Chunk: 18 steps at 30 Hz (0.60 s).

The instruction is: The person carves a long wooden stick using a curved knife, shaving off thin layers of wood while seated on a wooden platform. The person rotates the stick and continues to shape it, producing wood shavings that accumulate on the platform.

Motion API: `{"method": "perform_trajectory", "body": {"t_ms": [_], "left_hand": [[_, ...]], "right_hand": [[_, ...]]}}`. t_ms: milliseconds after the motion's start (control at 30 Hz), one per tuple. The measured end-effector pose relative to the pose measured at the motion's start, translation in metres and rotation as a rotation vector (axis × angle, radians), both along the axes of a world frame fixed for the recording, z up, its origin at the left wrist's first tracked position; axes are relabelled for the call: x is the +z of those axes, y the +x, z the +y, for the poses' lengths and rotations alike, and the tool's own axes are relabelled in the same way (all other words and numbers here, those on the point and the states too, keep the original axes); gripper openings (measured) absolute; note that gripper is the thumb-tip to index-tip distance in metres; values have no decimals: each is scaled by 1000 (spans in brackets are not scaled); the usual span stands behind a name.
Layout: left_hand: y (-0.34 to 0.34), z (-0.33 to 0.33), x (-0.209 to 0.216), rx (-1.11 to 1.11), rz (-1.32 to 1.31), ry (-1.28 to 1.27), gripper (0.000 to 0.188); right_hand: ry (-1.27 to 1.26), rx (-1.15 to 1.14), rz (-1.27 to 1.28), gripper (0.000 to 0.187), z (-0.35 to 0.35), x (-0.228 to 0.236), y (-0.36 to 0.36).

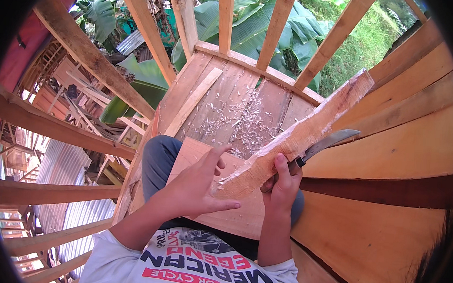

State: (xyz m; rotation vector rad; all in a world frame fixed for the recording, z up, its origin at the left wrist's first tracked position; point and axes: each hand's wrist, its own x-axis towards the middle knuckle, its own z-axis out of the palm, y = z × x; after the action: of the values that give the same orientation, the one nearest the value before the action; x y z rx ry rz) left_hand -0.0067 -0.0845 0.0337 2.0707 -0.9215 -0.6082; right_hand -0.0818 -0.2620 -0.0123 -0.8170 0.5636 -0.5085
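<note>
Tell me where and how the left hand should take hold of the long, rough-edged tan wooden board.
Probably the near end of the long, rough-edged tan wooden board, coming from the left: that end lies by the open left hand, while the right hand and the curved, grey-bladed knife occupy its right side.
</note>
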Motion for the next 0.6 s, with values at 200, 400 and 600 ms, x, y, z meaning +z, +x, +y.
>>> {"method": "perform_trajectory", "body": {"t_ms": [200,400,600], "left_hand": [[14,43,-20,-37,493,137,68],[12,41,-34,-59,537,101,38],[8,34,-41,-132,771,-34,33]], "right_hand": [[-64,-107,40,18,-2,-11,10],[-186,-147,115,24,-1,-11,13],[-271,-191,124,28,-10,-11,18]]}}
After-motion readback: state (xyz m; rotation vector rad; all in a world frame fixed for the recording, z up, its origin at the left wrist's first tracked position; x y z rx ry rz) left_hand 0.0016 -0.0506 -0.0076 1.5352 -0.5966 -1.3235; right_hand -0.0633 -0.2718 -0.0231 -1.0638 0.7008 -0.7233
